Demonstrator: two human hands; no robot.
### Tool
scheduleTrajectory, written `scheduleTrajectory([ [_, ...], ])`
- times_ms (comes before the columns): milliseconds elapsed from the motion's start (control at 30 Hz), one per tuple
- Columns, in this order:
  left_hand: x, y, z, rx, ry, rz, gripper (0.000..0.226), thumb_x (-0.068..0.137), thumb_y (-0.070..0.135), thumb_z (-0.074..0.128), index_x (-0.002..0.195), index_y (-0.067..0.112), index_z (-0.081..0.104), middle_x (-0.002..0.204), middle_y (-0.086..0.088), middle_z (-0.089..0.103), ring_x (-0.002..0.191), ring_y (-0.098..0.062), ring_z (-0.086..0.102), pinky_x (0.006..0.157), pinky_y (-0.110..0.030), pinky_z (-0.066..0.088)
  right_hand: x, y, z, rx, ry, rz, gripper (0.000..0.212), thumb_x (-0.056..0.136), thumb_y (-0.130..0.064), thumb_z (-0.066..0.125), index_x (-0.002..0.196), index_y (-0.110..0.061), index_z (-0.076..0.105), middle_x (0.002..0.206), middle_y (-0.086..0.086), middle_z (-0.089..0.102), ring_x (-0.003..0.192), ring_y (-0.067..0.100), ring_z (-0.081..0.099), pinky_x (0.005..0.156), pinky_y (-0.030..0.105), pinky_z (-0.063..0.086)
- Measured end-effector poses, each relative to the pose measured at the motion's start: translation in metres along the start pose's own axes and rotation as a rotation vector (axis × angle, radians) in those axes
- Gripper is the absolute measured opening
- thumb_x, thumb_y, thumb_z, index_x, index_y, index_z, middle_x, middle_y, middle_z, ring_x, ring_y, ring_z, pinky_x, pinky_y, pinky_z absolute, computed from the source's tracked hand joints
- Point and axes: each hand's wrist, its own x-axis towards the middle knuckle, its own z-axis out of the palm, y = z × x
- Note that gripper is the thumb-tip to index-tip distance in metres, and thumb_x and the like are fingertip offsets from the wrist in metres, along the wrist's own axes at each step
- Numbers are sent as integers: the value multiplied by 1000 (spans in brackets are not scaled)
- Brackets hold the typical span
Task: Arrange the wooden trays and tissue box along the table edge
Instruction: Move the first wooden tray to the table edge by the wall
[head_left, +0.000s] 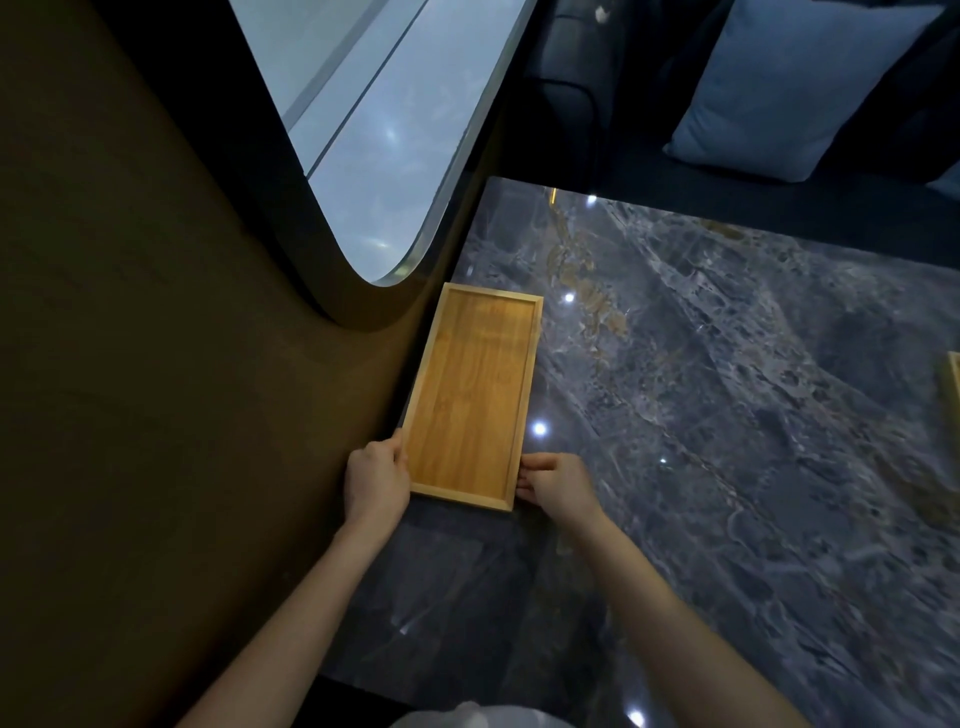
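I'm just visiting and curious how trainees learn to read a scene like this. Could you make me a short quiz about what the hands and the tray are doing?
1. True or false: both hands grip the wooden tray.
2. Which table edge does the tray lie along? A) the wall side B) the sofa side C) the middle
3. Fill in: the tray holds ____.

Key:
1. True: left hand and right hand hold its near corners.
2. A
3. Nothing

Dark marble worktop (727, 415), glossy, with ceiling light reflections. Rounded window (379, 130) at upper left, set in brown wall (130, 364). Blue cushion (800, 88) on dark sofa (571, 78) beyond.
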Motion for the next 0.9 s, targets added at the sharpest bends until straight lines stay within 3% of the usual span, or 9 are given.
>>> scheduleTrajectory([
  [133, 0, -2, 4, 30, 21, 5, 38, 92, 5, 46, 130, 4, 46, 122, -17, 63, 87, -25, 67, 74, -29, 56, -4, -7, -2, 57, -51, 55, 37, 87, 14, 32, 116, 12, 56, 100, 19, 64, 70, 12, 60, 50, 9, 52],
  [233, 1, -2, 5, 87, 20, 14, 39, 94, 7, 42, 133, 6, 43, 116, -17, 65, 91, -25, 66, 77, -31, 55, -6, -9, -1, 88, -59, 70, 37, 88, 14, 31, 118, 14, 54, 91, 14, 63, 69, 12, 59, 48, 9, 52],
  [500, 2, -2, 4, 142, -28, 48, 42, 95, 5, 39, 137, 5, 37, 124, -18, 60, 105, -28, 61, 90, -37, 53, -11, -18, -3, 104, -54, 65, 41, 89, 13, 33, 126, 6, 51, 74, 2, 58, 69, 9, 56, 71, 22, 51],
  [633, 2, -4, 4, 161, -29, 82, 43, 94, 4, 39, 137, 4, 36, 125, -18, 59, 108, -28, 60, 92, -36, 51, -15, -27, -5, 167, -75, 76, 40, 90, 12, 36, 128, 6, 48, 74, 3, 57, 67, 10, 55, 71, 24, 50],
  [733, 3, -4, 5, 176, -15, 89, 43, 95, 3, 39, 137, 4, 36, 126, -17, 60, 107, -26, 60, 91, -34, 51, -17, -28, -5, 173, -75, 89, 39, 91, 11, 37, 128, 6, 48, 75, 4, 56, 69, 10, 55, 86, 29, 48],
  [900, 6, -6, 6, 183, -10, 105, 42, 95, 4, 39, 137, 6, 37, 122, -16, 62, 102, -25, 63, 89, -34, 53, -18, -27, -4, 157, -87, 73, 41, 90, 11, 35, 129, 4, 48, 81, 3, 59, 75, 10, 58, 78, 25, 50],
])
